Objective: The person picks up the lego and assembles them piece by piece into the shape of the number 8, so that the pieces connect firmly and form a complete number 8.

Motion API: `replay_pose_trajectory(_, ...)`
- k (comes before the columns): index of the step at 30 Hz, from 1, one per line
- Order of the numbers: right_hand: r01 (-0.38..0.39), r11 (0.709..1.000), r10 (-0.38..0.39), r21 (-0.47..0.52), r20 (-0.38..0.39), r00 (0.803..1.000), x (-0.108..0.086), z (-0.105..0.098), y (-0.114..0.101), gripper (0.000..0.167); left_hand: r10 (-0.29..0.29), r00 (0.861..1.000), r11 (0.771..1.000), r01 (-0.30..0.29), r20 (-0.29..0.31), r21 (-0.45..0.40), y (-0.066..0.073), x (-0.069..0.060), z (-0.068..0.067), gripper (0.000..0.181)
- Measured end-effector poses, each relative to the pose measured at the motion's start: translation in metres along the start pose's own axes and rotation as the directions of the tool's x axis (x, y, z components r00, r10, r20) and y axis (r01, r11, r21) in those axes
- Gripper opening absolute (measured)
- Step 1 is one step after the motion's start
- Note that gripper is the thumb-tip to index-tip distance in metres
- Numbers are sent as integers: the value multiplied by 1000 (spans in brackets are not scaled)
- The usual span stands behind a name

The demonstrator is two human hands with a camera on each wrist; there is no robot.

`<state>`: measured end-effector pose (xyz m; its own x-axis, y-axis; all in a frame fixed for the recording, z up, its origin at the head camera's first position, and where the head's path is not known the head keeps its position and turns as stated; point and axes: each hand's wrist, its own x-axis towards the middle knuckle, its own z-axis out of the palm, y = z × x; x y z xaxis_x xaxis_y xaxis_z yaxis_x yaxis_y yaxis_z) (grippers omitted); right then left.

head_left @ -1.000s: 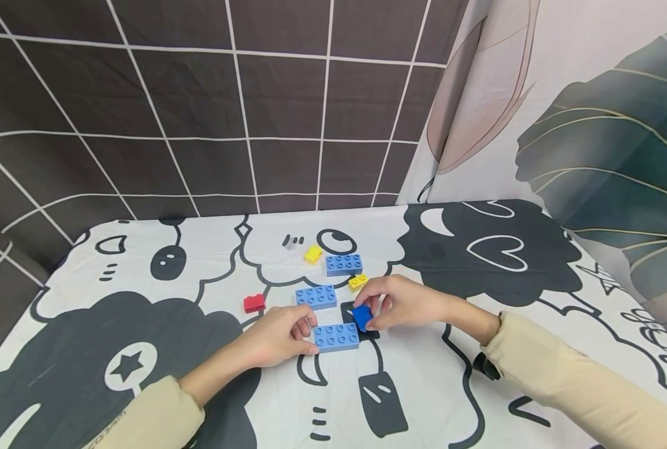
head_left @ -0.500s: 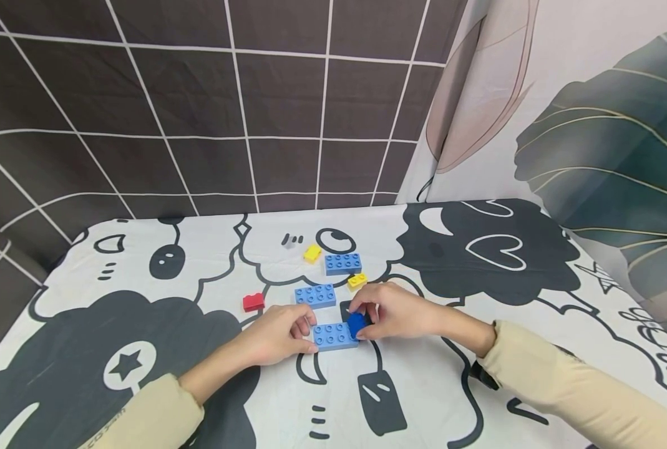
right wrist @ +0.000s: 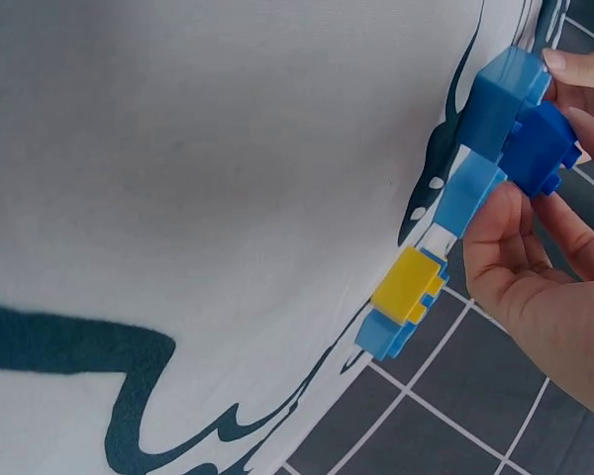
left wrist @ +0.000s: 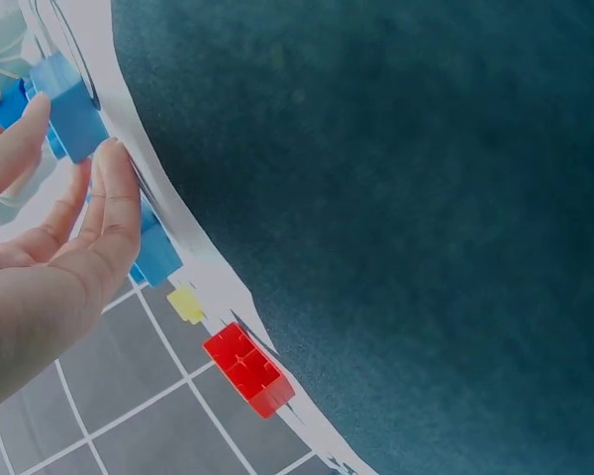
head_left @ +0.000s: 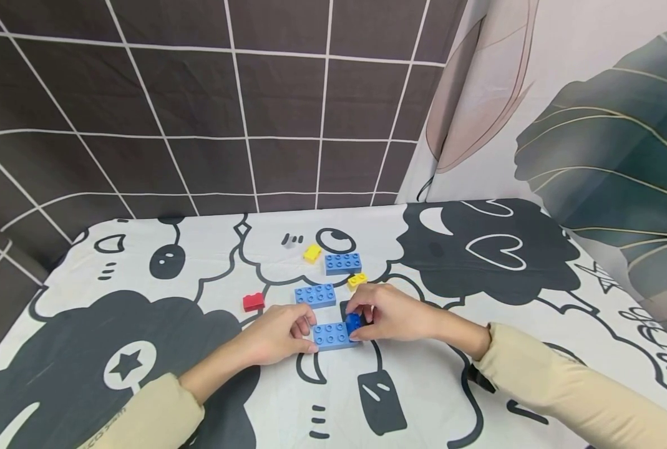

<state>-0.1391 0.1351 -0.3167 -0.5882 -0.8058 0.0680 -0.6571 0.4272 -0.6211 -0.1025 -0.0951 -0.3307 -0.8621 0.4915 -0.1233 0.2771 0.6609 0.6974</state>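
Observation:
At the near middle of the cloth lies a light blue building brick [head_left: 330, 337] with round studs. My left hand [head_left: 274, 335] holds its left end between thumb and fingers, as the left wrist view of that brick [left wrist: 74, 109] also shows. A small dark blue brick [head_left: 352, 322] is pinched by the thumb and fingers of my right hand [head_left: 397, 312]. It sits over the right end of the light blue brick, studs up. In the right wrist view the dark blue brick [right wrist: 540, 148] meets the studded side of the light blue one; whether it is fully seated I cannot tell.
Behind lie two more light blue bricks, a nearer one [head_left: 315, 296] and a farther one [head_left: 342, 264]. Two small yellow bricks, one left [head_left: 312, 253] and one right [head_left: 357, 281], are close by. A red brick [head_left: 253, 302] lies left. The patterned cloth [head_left: 423, 386] meets a dark gridded backdrop [head_left: 198, 93].
My right hand has moved left with the dark blue brick, from beside the light blue brick onto its right end. The dark blue brick has turned more upright. My left hand has stayed in place.

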Motion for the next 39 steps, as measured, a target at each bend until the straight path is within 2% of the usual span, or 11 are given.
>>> replay_pose_trajectory(6,-39,997,38,67,15,999,0,2,0,25,3,1000,1000,-3,1,2,0,1,1,28)
replay_pose_trajectory(18,-75,991,74,111,12,997,-2,6,4,33,13,1000,1000,-13,-7,0,0,1,1,28)
replay_pose_trajectory(24,-50,992,50,116,3,999,-2,6,5,32,17,1000,1000,-17,-5,3,1,0,1,28)
replay_pose_trajectory(39,-6,999,6,54,-3,1000,3,6,6,27,14,1000,1000,-14,-8,5,0,0,1,27)
